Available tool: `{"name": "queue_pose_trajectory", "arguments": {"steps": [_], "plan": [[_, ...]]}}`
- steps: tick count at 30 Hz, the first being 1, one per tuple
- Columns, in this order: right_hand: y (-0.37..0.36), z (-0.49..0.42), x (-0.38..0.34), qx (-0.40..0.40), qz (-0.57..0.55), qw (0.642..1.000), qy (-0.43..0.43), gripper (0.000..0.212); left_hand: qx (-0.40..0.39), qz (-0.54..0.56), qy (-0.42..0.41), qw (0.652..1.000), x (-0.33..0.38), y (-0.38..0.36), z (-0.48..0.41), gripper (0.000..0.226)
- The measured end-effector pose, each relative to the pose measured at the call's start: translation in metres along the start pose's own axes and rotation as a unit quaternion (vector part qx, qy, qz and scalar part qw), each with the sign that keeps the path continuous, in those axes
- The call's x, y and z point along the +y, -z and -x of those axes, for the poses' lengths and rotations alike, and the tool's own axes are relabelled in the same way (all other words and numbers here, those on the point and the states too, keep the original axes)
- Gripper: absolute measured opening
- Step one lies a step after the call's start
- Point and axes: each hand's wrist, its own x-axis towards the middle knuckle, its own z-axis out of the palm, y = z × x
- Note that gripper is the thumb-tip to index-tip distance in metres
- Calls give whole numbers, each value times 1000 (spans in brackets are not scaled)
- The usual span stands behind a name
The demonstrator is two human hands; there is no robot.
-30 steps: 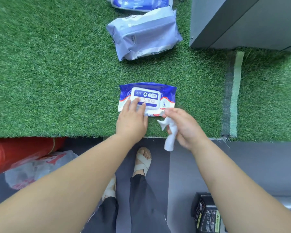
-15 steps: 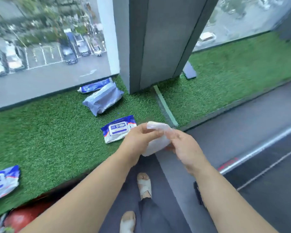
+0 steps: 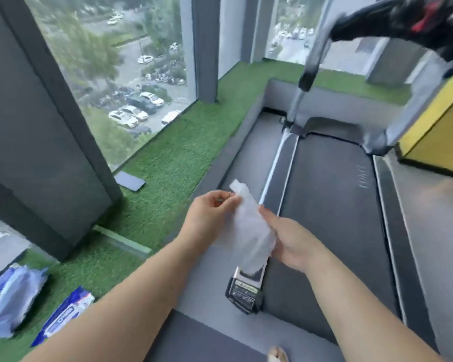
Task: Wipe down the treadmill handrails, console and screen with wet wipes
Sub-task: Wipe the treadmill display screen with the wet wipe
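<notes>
Currently held: wet wipe point(image 3: 249, 231), long axis near-to-far.
Left hand point(image 3: 207, 218): pinches its far corner.
Right hand point(image 3: 296, 244): grips its right edge.
Handrail point(image 3: 313, 57): far-right; right hand nearer.

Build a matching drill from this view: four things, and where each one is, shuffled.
1 wet wipe
2 blue-and-white wipe pack
3 dark flat slab
4 treadmill belt

A on the grass, bottom left corner
B at the foot of the pillar
C running ahead, right of the grass
D between left hand and right hand

Pairs: 1-D, 2-A, 3-B, 4-C
</notes>
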Motion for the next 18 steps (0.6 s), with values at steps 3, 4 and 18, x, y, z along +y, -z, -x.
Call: {"name": "queue_pose_trajectory", "arguments": {"steps": [3,4,18], "plan": [[71,16,-12,28,-45,998,14,27,-59,-23,-33,997,25,-77,-19,17],[98,17,-17,49,-75,995,36,19,-72,-39,-44,996,32,-105,-27,18],[321,28,-120,237,-222,919,225,24,-221,82,20,972,123,-329,-111,23]]}}
